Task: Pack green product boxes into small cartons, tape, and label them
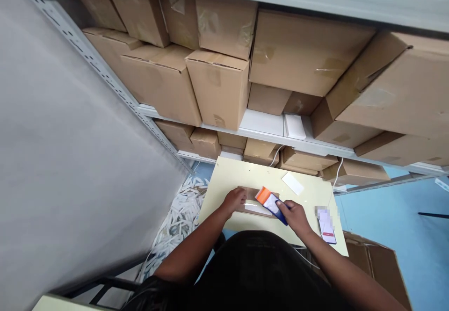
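On the pale yellow table point(213, 198) in front of me lies a small brown cardboard box point(254, 192), with a white strip showing along its near side. My left hand point(235, 200) is at the box's left end, its fingers curled closed on the edge there. A flat packet point(269, 202), orange at one end and white and blue on the rest, is in my right hand point(294, 215). The thumb presses on its face near the blue end. The packet is tilted over the right part of the box and hides some of it.
A white card point(293, 183) lies toward the table's far side, and a phone point(326, 227) at the right. Behind stand shelves point(259, 121) full of cardboard boxes point(217, 89). White paper scraps point(178, 217) cover the floor at left; a large carton point(375, 259) stands at right.
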Motion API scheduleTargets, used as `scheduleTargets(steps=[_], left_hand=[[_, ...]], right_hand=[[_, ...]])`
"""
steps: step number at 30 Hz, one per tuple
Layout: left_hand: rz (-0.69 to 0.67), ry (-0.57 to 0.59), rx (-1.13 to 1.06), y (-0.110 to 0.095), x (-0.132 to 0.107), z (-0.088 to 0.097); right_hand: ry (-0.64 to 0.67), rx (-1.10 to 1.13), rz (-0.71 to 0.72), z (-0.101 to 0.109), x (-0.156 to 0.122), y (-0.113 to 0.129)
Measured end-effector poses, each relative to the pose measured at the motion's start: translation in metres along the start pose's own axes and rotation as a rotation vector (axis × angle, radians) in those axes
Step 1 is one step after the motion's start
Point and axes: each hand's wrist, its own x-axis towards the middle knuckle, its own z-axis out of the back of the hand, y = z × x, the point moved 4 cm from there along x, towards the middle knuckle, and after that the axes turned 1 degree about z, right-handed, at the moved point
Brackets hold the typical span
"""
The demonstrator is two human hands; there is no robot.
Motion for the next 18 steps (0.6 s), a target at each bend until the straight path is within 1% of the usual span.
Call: scheduleTargets(steps=[2,3,4,6,10,18], left_hand=[[0.047,0.112,-0.207,0.001,-0.002,0.002],[0.062,0.160,-0.298,0.001,-0.004,0.002],[0.074,0.190,-0.382,0.001,-0.005,0.004],[0.094,0.197,-0.473,0.002,-0.007,0.007],[0.146,0.190,-0.525,0.004,-0.006,0.011],[0.155,0.216,-0.524,0.004,-0.004,0.013]], right_hand=[[0.043,-0.024,0.071,-0.023,0.011,0.020],[0.058,-0.038,0.097,-0.032,0.017,0.026],[0.071,-0.050,0.114,-0.040,0.022,0.030],[0.096,-0.063,0.123,-0.049,0.030,0.032],[0.151,-0.045,0.090,-0.053,0.038,0.026],[0.160,0.038,0.066,-0.056,0.044,0.016]])
